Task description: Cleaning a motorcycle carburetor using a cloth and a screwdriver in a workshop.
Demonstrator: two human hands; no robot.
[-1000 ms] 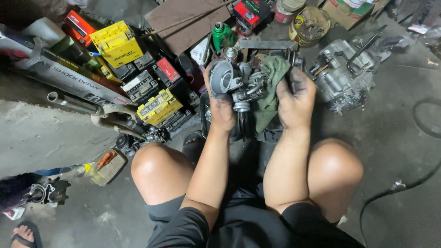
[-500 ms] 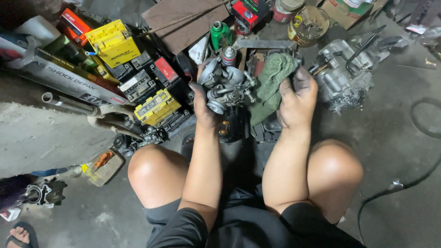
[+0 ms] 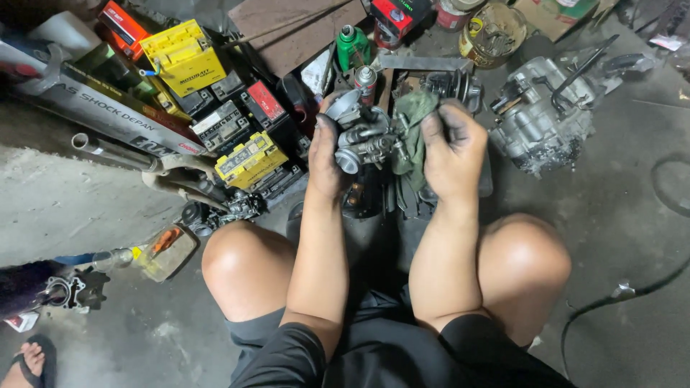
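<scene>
My left hand [image 3: 325, 154] is wrapped tight around the metal engine part [image 3: 363, 133], holding it up above my knees. My right hand [image 3: 453, 147] is closed on the green rag [image 3: 413, 136], pressing it against the part's right side.

A single head-worn camera looks steeply down from above the seated person's lap, close over the bare knees and forearms. It faces forward toward twelve o'clock, where the grey concrete floor [image 3: 65, 208] fills the frame. The hands sit just above centre, near the lens. No second view shares the scene.
</scene>
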